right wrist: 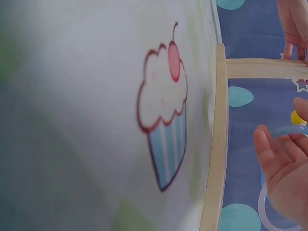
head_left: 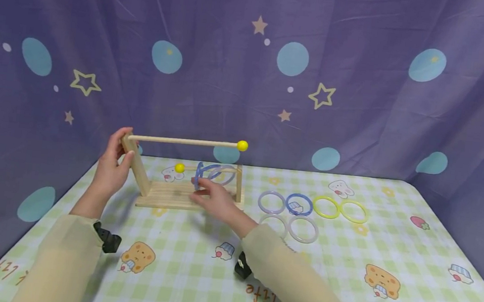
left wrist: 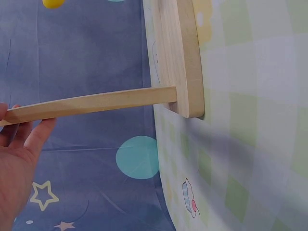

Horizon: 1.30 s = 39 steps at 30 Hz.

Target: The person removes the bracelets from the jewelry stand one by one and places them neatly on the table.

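Observation:
A wooden stand [head_left: 174,195] has a flat base, two upright posts and two horizontal rods, each tipped with a yellow ball. My left hand [head_left: 115,161] grips the top of the tall left post [left wrist: 96,102], its fingers and thumb on either side. On the lower rod, just inside its yellow ball [head_left: 179,168], hangs a blue ring [head_left: 198,176]. My right hand [head_left: 218,200] pinches this ring between thumb and fingers. Behind it, another blue ring and a pale purple ring [head_left: 233,176] hang on the same rod, nearer the short right post [head_left: 239,185].
Right of the stand, several rings lie flat on the checked tablecloth [head_left: 325,290]: a purple ring [head_left: 259,201], a blue ring [head_left: 287,206], two yellow ones and two whitish ones. A patterned purple curtain [head_left: 351,133] hangs behind the table.

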{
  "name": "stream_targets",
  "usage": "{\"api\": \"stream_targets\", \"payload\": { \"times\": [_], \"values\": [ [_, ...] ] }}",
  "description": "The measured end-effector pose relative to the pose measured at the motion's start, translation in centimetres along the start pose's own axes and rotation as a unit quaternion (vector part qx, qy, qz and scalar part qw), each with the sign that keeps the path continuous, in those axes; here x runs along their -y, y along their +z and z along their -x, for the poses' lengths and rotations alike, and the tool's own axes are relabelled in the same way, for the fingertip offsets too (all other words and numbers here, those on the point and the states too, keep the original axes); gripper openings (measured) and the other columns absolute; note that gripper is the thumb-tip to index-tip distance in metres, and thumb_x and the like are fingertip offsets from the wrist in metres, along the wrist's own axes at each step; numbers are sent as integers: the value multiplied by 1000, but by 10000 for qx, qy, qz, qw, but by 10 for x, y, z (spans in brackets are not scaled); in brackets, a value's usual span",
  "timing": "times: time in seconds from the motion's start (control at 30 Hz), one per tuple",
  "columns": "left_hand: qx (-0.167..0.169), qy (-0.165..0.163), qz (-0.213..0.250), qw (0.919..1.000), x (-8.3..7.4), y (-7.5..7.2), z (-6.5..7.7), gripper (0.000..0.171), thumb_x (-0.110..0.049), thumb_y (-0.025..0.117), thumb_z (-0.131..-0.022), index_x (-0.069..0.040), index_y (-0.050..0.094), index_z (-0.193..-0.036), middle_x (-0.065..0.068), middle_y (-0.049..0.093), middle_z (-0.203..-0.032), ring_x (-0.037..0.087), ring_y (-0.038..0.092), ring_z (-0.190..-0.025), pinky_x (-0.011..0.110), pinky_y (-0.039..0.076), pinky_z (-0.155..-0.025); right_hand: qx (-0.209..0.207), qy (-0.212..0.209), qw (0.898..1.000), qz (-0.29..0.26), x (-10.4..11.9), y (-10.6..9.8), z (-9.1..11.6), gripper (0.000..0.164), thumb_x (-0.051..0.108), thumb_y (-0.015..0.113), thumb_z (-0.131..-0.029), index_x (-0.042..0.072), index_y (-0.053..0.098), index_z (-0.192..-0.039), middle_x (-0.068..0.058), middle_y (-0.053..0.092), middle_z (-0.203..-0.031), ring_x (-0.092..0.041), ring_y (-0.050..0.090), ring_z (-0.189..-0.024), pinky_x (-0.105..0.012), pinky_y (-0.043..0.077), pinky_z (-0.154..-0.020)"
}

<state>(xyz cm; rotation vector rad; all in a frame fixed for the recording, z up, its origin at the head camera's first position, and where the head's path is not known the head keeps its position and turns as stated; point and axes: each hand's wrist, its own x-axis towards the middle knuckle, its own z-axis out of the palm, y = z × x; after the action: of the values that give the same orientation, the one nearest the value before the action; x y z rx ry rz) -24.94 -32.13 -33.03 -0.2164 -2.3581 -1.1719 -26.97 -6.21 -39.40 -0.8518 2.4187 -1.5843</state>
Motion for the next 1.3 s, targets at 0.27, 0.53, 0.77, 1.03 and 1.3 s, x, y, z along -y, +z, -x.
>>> {"api": "stream_targets", "payload": {
  "times": [0.27, 0.53, 0.77, 1.03, 1.3],
  "values": [
    [-32, 36, 17, 10000, 1, 1, -1, 56, 2, 41, -102, -19, 24, -152, 27, 47, -136, 42, 39, -132, 61, 37, -101, -447, -199, 9983, -322, 0, 5, -1, 20, 13, 56, -100, 3, 62, -117, -5, 68, -103, -15, 65, -87, -22, 53, -73],
    [-46, 68, 32, 10000, -1, 0, -1, 56, 2, 41, -102, -20, 25, -152, 25, 48, -136, 41, 40, -131, 62, 38, -98, -581, -184, 9979, -215, 6, 5, -3, 16, 9, 55, -100, 4, 61, -114, -4, 68, -97, -22, 67, -85, -22, 52, -64],
    [-44, 114, 109, 9999, -1, -1, -1, 56, 3, 42, -101, -16, 25, -151, 27, 48, -135, 42, 41, -130, 61, 39, -98, -523, -354, 9980, -72, 8, 8, -11, 15, 10, 55, -100, 3, 61, -112, -6, 68, -98, -15, 68, -81, -19, 53, -71],
    [-15, 33, 110, 9999, -3, 0, -1, 56, 1, 42, -102, -18, 25, -151, 26, 48, -136, 41, 40, -131, 62, 38, -98, -484, -489, 9975, -132, 20, 9, -13, 17, 6, 53, -101, 0, 60, -114, -10, 68, -104, -20, 69, -85, -19, 51, -64],
    [-14, -43, 22, 10000, -1, 0, -1, 56, 2, 41, -102, -18, 25, -151, 26, 47, -136, 42, 40, -131, 61, 39, -98, -279, -557, 9980, 94, 26, 9, -13, 18, 6, 54, -100, 1, 62, -115, -8, 69, -103, -13, 68, -84, -18, 51, -63]
  ]
}}
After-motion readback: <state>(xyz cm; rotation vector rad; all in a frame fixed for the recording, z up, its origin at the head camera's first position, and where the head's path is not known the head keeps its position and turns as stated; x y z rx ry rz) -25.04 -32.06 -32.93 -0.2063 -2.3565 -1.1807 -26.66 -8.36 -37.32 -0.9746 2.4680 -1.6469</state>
